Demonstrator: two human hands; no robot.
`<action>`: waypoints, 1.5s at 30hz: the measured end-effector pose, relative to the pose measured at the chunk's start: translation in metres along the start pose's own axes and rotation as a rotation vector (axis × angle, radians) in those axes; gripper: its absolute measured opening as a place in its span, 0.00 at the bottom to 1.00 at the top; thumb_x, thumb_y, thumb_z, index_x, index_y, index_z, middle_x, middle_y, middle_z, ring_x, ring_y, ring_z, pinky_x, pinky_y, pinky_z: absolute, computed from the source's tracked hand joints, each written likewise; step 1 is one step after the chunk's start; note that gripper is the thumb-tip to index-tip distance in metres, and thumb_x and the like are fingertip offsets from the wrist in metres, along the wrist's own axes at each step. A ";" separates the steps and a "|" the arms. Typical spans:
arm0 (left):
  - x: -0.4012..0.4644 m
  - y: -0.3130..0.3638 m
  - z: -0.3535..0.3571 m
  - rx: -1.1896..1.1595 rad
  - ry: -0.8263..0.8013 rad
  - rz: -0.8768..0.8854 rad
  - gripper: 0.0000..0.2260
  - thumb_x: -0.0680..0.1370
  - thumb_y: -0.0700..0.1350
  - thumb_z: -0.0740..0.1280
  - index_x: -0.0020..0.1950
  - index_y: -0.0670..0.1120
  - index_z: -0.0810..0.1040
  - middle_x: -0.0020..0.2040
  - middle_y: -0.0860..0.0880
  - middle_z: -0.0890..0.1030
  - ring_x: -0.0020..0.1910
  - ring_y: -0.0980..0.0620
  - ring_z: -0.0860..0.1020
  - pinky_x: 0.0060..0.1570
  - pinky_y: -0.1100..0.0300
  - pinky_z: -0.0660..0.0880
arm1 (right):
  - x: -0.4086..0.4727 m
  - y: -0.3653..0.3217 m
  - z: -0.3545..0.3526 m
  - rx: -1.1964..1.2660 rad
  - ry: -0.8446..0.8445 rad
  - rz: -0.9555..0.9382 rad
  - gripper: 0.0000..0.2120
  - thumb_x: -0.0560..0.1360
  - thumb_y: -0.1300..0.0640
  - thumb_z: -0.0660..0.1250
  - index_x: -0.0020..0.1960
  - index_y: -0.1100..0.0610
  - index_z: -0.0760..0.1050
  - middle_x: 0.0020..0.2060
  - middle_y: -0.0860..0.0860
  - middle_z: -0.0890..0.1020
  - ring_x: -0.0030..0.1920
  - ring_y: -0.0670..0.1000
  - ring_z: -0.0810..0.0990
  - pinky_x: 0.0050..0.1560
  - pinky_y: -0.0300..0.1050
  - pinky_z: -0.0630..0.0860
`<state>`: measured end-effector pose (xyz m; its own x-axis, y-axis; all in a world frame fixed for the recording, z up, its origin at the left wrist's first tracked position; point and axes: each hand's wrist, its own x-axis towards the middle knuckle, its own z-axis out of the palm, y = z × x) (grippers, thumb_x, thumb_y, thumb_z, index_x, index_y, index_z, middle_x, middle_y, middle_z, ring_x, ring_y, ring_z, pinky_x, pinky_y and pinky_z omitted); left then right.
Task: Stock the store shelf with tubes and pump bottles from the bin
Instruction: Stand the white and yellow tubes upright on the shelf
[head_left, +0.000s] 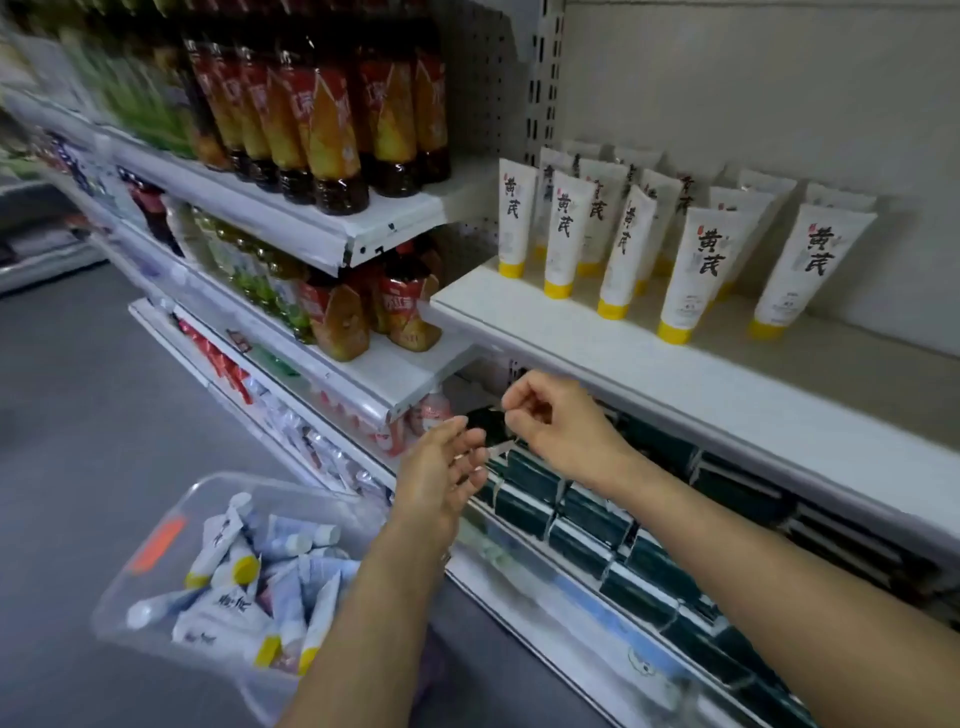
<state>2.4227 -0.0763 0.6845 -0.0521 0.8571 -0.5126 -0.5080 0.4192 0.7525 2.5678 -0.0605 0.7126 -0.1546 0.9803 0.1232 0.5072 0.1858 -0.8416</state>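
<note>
Hands meeting below shelf (649, 364): left hand (441, 478) loose-fingered, empty; right hand (556, 421) pinching something small, unclear what. Tubes (563, 234) above on shelf, more in bin (171, 530) lower left.

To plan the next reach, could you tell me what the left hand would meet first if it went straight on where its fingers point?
Probably the dark green boxes on the lower shelf just beyond the left hand; depth is unclear.

White tubes (563, 234) with yellow caps stand on the shelf (649, 364), more lie in the clear bin (156, 582) below, and between them the left hand (441, 483) (fingers straight) meets the right hand (556, 415), fingers curled.
</note>
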 end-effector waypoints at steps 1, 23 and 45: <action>0.002 0.002 -0.014 -0.008 0.026 -0.009 0.06 0.80 0.44 0.63 0.54 0.44 0.77 0.41 0.48 0.82 0.35 0.52 0.78 0.36 0.60 0.75 | 0.003 -0.001 0.014 0.005 -0.034 0.010 0.06 0.75 0.65 0.66 0.46 0.55 0.76 0.38 0.47 0.78 0.37 0.44 0.74 0.40 0.33 0.71; 0.067 -0.017 -0.329 -0.022 0.499 -0.330 0.04 0.79 0.41 0.62 0.47 0.43 0.76 0.39 0.46 0.79 0.34 0.49 0.75 0.31 0.60 0.75 | 0.009 0.038 0.343 0.047 -0.529 0.469 0.07 0.75 0.67 0.63 0.42 0.57 0.75 0.30 0.50 0.76 0.29 0.47 0.74 0.26 0.32 0.68; 0.177 -0.045 -0.423 2.341 -0.253 -0.061 0.23 0.76 0.61 0.60 0.64 0.49 0.75 0.64 0.48 0.76 0.66 0.47 0.69 0.65 0.50 0.61 | 0.001 0.096 0.458 -0.477 -0.877 0.750 0.22 0.83 0.48 0.53 0.73 0.58 0.63 0.67 0.62 0.72 0.66 0.61 0.71 0.64 0.49 0.69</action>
<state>2.0723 -0.0702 0.3847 0.0785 0.7645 -0.6398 0.9663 -0.2162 -0.1399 2.2276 -0.0723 0.3913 -0.1143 0.5135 -0.8504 0.9430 -0.2132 -0.2555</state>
